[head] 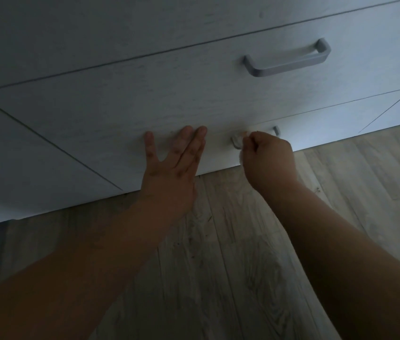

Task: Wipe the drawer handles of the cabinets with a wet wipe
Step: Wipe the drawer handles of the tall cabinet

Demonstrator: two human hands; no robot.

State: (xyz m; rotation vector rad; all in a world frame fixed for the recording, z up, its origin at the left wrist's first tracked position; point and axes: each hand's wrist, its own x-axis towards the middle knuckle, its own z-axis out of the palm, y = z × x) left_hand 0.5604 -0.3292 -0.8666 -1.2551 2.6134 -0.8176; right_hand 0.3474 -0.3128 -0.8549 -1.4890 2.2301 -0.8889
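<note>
Spanning the upper half of the head view, a pale cabinet (120, 99) is seen from above, its drawer fronts stacked over a wood-grain floor (231, 266). The light is dim and detail is muted. On the upper drawer a grey bar handle (287, 61) is left free and untouched, its long axis running left to right across the front. On the lowest drawer (329, 119) a second handle (235, 141) is set the same way, just above the floor line; most of it is covered by the right hand (266, 155), and only its left bend and right post are shown. The left hand (169, 168) is laid flat and open against the drawer front, fingers spread, just beside the lower handle on its left, and nothing is held in it. The right hand is closed in a fist around a white wet wipe (243, 137), which is pressed onto the left part of the lower handle; a scrap of the wipe is also seen below the fist. The bar's uncovered length is judged to lie to the right of the fist, so a stroke along the long axis toward the right post is called for, with the right hand the nearer one.
</note>
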